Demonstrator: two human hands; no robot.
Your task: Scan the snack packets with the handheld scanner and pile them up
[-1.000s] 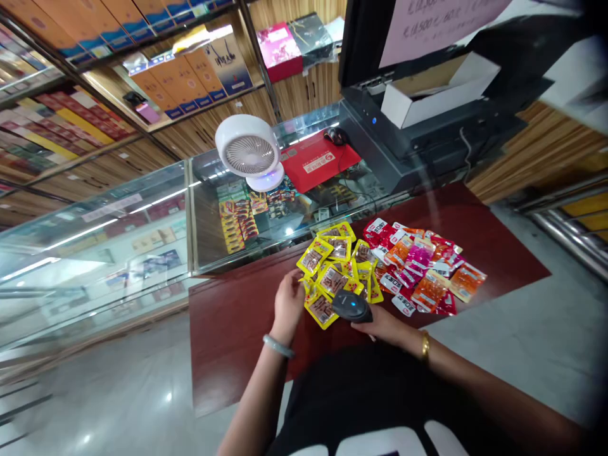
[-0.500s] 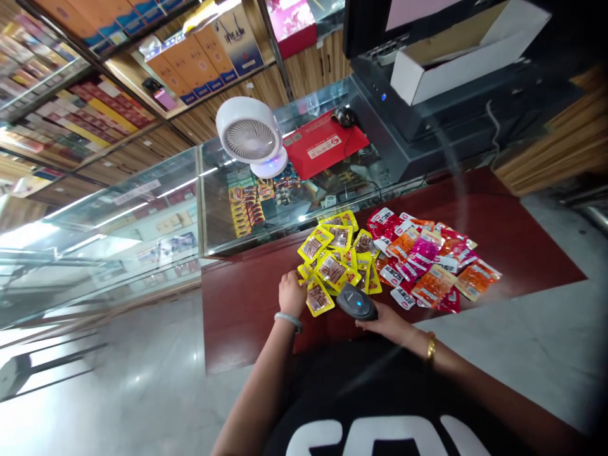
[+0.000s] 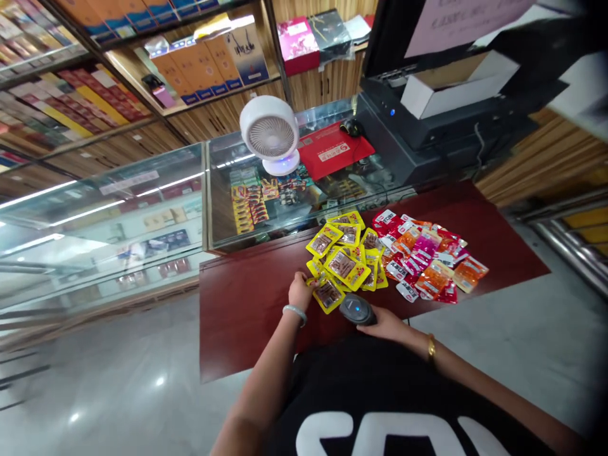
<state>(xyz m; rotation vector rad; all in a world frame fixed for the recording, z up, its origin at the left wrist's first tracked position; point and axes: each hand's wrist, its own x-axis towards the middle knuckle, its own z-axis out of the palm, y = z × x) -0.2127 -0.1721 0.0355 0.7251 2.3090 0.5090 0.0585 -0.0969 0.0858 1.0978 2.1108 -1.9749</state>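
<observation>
My left hand [image 3: 300,291] is closed at the left edge of the yellow pile, its fingertips pinching the corner of a yellow snack packet [image 3: 329,294] with a clear window showing brown pieces. In my right hand [image 3: 386,325] is a dark grey barcode scanner [image 3: 357,309] with a blue light on top, held just right of that packet. More yellow snack packets [image 3: 342,265] overlap behind it. Beside them on the right lies a heap of red, orange and pink snack packets [image 3: 422,253].
The packets lie on a dark red board [image 3: 242,304]. Behind it, a glass display counter [image 3: 216,215] carries a white fan [image 3: 272,130], a red mat [image 3: 327,166] and a computer mouse [image 3: 351,127]. To the right stands a white open box [image 3: 451,95] on dark equipment.
The view has shifted, so the fan and packets sit slightly further right. Both hands keep their holds; the scanner is a little closer to the pinched packet and nearer my body.
</observation>
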